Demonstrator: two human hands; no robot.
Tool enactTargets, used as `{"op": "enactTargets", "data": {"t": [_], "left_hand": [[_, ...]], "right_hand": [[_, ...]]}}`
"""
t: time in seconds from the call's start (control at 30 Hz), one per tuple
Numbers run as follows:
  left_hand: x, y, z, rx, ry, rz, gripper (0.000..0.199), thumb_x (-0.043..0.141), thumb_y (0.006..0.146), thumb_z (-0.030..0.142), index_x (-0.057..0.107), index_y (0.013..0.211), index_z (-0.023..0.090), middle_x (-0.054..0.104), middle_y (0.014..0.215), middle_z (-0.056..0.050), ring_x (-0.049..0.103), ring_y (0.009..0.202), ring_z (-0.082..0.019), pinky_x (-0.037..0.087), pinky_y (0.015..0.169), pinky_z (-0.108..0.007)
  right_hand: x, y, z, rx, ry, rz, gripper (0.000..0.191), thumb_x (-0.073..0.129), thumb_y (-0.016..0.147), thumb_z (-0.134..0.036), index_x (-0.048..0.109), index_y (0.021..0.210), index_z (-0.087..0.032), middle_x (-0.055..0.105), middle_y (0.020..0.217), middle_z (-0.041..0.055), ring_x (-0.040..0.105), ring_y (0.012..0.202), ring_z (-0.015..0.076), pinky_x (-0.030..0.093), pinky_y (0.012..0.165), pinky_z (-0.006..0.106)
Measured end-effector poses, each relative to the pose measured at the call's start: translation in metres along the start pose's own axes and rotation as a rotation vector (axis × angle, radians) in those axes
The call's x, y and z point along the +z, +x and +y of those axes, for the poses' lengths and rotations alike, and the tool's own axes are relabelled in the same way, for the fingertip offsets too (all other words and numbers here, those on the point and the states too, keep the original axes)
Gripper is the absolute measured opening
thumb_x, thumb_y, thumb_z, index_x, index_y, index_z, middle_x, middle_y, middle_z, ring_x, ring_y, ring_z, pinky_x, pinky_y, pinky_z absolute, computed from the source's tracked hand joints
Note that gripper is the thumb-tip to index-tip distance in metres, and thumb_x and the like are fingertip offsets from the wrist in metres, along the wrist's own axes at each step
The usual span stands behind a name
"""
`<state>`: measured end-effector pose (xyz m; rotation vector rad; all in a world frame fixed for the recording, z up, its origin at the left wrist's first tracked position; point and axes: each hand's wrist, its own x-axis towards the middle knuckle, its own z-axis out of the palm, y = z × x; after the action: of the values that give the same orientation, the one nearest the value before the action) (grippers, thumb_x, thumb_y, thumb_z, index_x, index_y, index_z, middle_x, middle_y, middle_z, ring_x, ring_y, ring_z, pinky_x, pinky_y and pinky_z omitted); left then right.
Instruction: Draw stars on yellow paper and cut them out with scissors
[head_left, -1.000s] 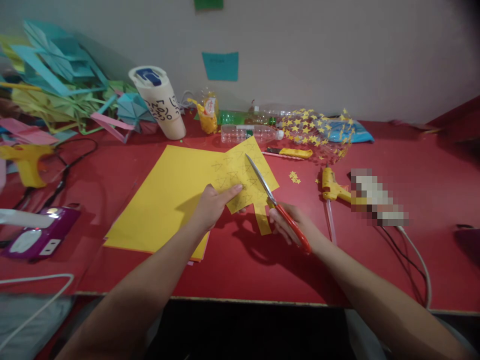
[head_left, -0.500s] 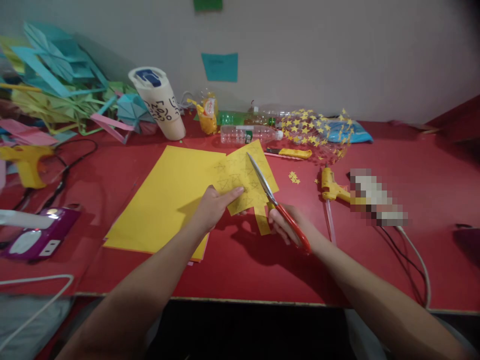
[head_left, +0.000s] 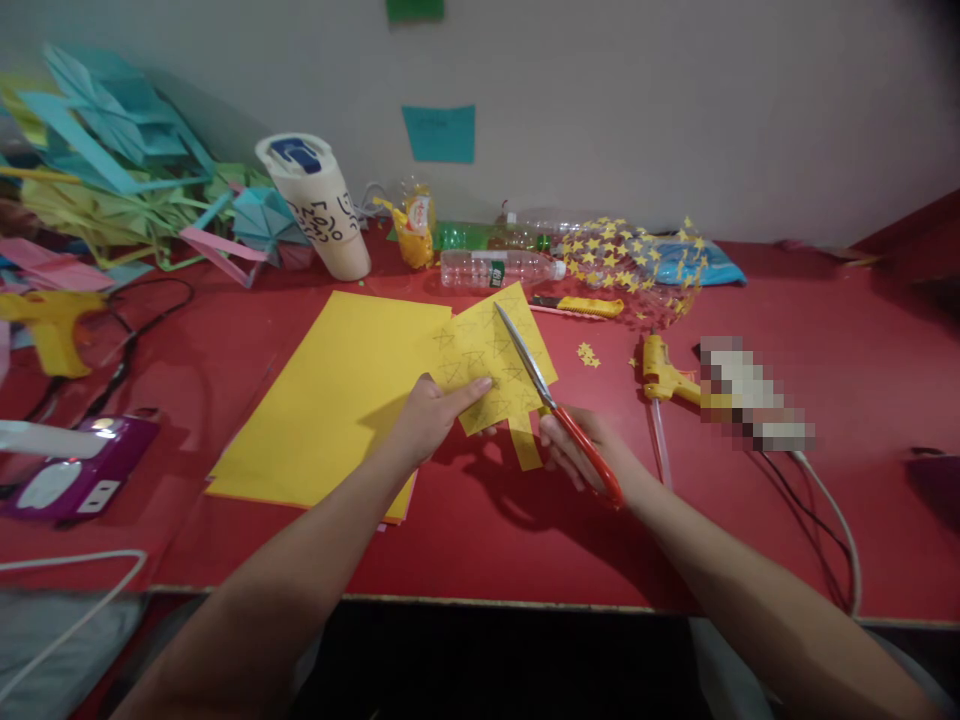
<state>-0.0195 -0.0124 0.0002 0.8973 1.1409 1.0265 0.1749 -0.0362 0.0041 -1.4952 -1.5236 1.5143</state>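
Note:
Between thumb and fingers, my left hand (head_left: 435,415) grips a yellow paper sheet (head_left: 491,345) with pencilled star outlines. A partly cut strip hangs from the sheet's lower edge. My right hand (head_left: 574,445) is closed around the red handles of the scissors (head_left: 544,385), whose long blades lie over the sheet and point up and left. A few small cut yellow stars (head_left: 588,354) lie on the table just right of the sheet. Left of my hands rests a stack of yellow paper (head_left: 330,400), its sheets slightly uneven at the edges.
Behind stand a white tumbler (head_left: 315,205), a clear bottle (head_left: 499,269), a star-covered plastic piece (head_left: 626,262) and a yellow cutter (head_left: 589,307). Yellow glue guns (head_left: 660,370) (head_left: 52,325) lie at either side, with cords. Folded paper shapes (head_left: 112,150) fill the left back; a purple box (head_left: 86,465) sits below.
The yellow sheet has shifted very slightly to the right in my left hand. The scissors and my right hand have barely moved.

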Motion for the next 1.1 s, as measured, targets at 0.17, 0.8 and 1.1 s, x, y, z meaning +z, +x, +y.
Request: {"op": "enactTargets", "data": {"t": [0.17,0.8,1.1], "left_hand": [[0.0005,-0.0004,0.0016,-0.015,-0.010,0.006,0.029,0.081,0.066,0.039,0.071,0.076,0.013,0.073,0.070,-0.013,0.068,0.053,-0.022,0.061,0.053,-0.037],[0.0018,0.0029,-0.0021,-0.094,-0.022,-0.007,0.024,0.081,0.066,0.033,0.072,0.076,0.013,0.075,0.071,-0.011,0.067,0.051,-0.019,0.059,0.049,-0.032],[0.0026,0.0011,-0.0019,-0.088,0.025,-0.085,0.021,0.079,0.069,0.033,0.071,0.073,0.014,0.070,0.057,-0.008,0.063,0.046,-0.018,0.055,0.047,-0.030]], "right_hand": [[0.0007,0.0002,0.0005,0.028,-0.005,0.010,0.052,0.058,0.071,-0.072,0.043,0.064,-0.023,0.051,0.046,-0.0050,0.037,0.029,0.0067,0.025,0.031,0.022],[-0.0003,0.0027,0.0015,0.043,-0.007,0.054,0.054,0.059,0.071,-0.074,0.043,0.064,-0.023,0.047,0.044,-0.0058,0.036,0.029,0.0072,0.026,0.029,0.021],[-0.0003,0.0015,-0.0072,0.060,0.016,0.059,0.053,0.066,0.065,-0.072,0.046,0.066,-0.022,0.048,0.046,-0.0063,0.037,0.030,0.0065,0.029,0.031,0.022]]}}
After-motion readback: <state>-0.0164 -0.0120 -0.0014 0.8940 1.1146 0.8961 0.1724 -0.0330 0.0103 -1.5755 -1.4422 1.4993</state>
